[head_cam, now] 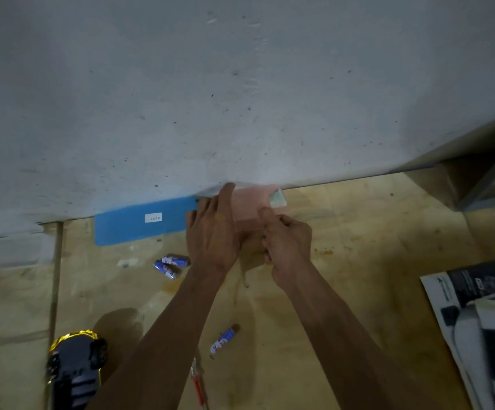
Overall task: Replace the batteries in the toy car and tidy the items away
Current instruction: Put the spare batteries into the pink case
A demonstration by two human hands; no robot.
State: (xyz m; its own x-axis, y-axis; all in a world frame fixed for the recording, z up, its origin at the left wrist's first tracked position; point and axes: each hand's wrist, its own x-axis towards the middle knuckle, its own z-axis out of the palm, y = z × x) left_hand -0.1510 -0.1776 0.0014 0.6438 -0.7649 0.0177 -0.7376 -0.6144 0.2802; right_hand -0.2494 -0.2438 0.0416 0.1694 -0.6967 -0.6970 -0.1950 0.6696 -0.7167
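I see both hands on the pink box [247, 202] at 12 o'clock: left grip [213, 232] extended flat, right grip [287, 241] curled, contents indeterminate. Two batteries [170, 264] lie at 9 o'clock.

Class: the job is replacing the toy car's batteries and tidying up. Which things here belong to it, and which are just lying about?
Job: toy car; batteries, a pair and a single; screwdriver; pink box.
Lying about: blue box; printed carton.
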